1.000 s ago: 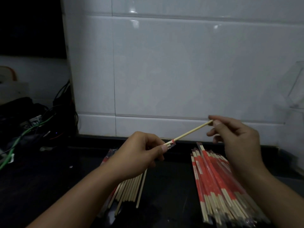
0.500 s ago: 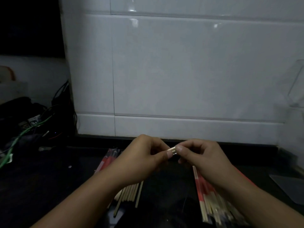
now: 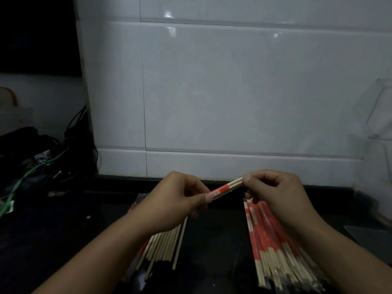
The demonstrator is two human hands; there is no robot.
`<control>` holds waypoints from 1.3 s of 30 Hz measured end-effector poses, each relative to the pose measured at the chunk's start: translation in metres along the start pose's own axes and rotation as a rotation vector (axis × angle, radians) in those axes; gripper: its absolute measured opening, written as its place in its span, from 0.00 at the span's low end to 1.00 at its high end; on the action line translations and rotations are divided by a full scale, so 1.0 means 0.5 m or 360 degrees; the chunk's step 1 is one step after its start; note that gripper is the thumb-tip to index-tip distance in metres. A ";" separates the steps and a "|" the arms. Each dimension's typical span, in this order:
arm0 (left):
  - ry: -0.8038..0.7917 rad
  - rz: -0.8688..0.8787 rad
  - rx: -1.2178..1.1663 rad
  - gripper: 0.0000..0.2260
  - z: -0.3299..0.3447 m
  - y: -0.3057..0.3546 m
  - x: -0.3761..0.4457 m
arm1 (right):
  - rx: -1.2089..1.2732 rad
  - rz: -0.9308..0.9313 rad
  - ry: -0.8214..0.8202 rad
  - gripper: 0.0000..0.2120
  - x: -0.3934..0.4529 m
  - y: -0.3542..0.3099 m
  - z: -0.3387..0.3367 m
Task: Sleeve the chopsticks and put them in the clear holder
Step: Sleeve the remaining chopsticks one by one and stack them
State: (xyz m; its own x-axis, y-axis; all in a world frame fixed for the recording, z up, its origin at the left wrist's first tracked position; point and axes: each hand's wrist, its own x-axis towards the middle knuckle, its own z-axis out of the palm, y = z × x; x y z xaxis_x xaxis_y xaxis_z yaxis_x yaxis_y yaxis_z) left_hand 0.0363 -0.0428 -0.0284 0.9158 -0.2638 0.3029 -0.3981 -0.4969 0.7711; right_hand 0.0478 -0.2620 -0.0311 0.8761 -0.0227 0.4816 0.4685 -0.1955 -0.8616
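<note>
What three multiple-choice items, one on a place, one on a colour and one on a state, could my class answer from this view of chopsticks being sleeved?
1. Where does the pile of bare chopsticks lie?
A. under the left forearm
B. in the clear holder
C. against the wall tiles

2. What colour is the sleeve on the held pair?
A. blue
B. red and white
C. green

3. How is the held pair kept up?
A. it lies flat on the counter
B. the left hand alone holds it
C. both hands pinch it, one at each end

Answers: 1 A, the bare sticks fan out on the dark counter below that arm. 2 B, the paper shows red with a pale band. 3 C, the left hand grips the sleeved end and the right hand pinches the bare tips.
</note>
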 end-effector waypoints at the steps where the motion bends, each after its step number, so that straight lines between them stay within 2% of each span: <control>1: -0.0007 -0.0007 0.0009 0.03 0.002 0.001 -0.001 | 0.0041 0.0013 0.0021 0.05 0.000 0.002 0.001; 6: -0.0022 -0.0014 0.0035 0.04 0.000 0.006 -0.004 | 0.0167 0.0111 0.0112 0.07 0.006 0.005 0.001; 13: -0.0146 -0.0076 0.0094 0.05 -0.012 0.006 -0.007 | 0.0081 0.0145 -0.0099 0.13 0.018 0.009 -0.014; 16: -0.0124 -0.0058 0.0095 0.05 -0.007 0.010 -0.009 | 0.0238 0.0203 -0.0038 0.12 0.020 0.009 -0.007; 18: 0.0014 -0.0052 -0.0089 0.06 0.004 0.015 -0.008 | 0.0601 0.0353 0.0025 0.11 0.018 0.002 0.002; 20: 0.0177 -0.0100 -0.0391 0.07 0.020 0.021 -0.006 | 0.0781 0.0475 -0.0097 0.15 0.007 -0.004 0.014; 23: 0.0253 -0.0128 -0.0594 0.08 0.049 0.028 -0.008 | 0.0532 0.0448 -0.0383 0.12 -0.030 -0.007 0.050; 25: 0.0200 -0.0098 -0.0593 0.09 0.063 0.033 -0.011 | 0.0379 0.0381 -0.0359 0.12 -0.038 -0.004 0.067; 27: 0.0159 -0.0092 -0.0461 0.09 0.065 0.032 -0.011 | 0.0321 0.0374 -0.0243 0.11 -0.025 0.003 0.058; 29: 0.0178 -0.0085 -0.0154 0.10 0.056 0.021 -0.008 | 0.0306 0.0424 -0.0137 0.11 0.005 0.010 0.022; 32: 0.0389 -0.0084 0.0401 0.11 0.018 -0.011 0.003 | -0.0001 0.0482 -0.0112 0.08 0.046 0.028 -0.046; 36: 0.0503 -0.0319 0.0870 0.09 -0.033 -0.042 0.013 | -0.0421 0.0719 -0.0235 0.05 0.065 0.064 -0.089; 39: 0.0438 -0.0515 0.1130 0.10 -0.047 -0.061 0.015 | -0.0729 0.0785 -0.0232 0.07 0.060 0.079 -0.082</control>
State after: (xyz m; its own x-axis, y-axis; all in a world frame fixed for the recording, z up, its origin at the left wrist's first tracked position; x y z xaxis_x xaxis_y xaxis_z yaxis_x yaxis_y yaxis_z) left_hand 0.0564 -0.0099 -0.0364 0.9343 0.1483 0.3241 0.0336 -0.9419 0.3342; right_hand 0.0878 -0.3105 -0.0442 0.9960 -0.0895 -0.0035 -0.0560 -0.5919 -0.8041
